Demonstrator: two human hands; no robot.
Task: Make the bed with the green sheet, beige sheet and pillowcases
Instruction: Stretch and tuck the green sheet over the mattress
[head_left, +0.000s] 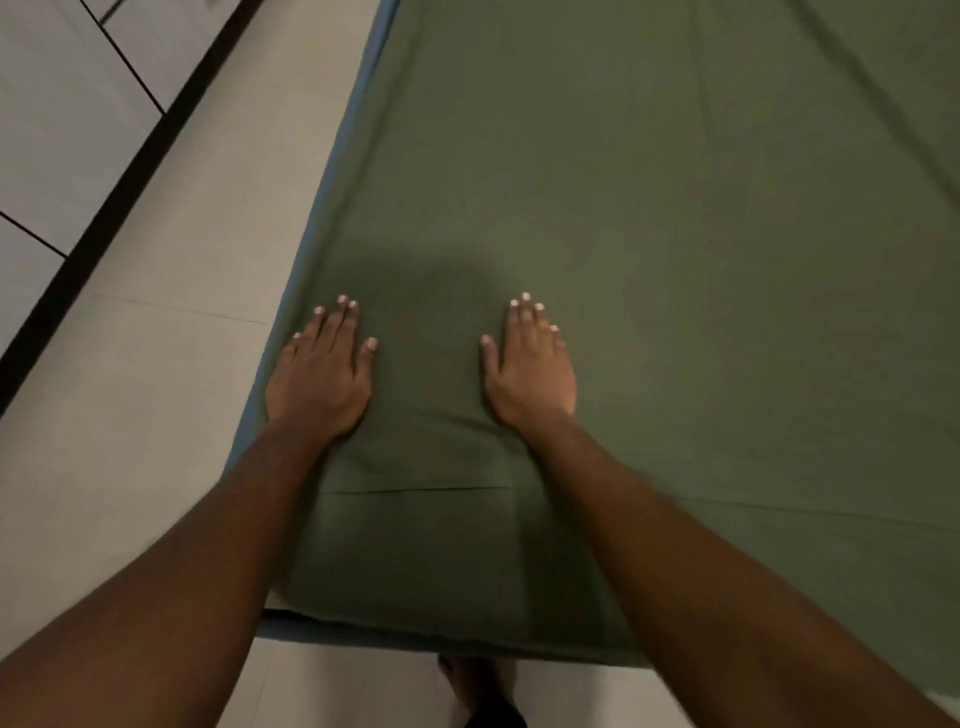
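Note:
The green sheet (649, 208) lies spread over the bed and covers nearly all of the mattress top. It hangs down over the near end of the bed. My left hand (319, 376) presses flat on the sheet near the bed's left edge, fingers straight. My right hand (530, 366) presses flat on the sheet a little to the right, palm down and fingers straight. Faint creases run across the sheet at the right and back. A thin blue strip of mattress (332, 171) shows along the left edge. No beige sheet or pillowcase is in view.
Pale floor tiles (156, 389) lie left of the bed and below its near end. A dark skirting strip (119, 192) and a light wall run along the far left. My bare foot (467, 680) stands on the floor at the bed's end.

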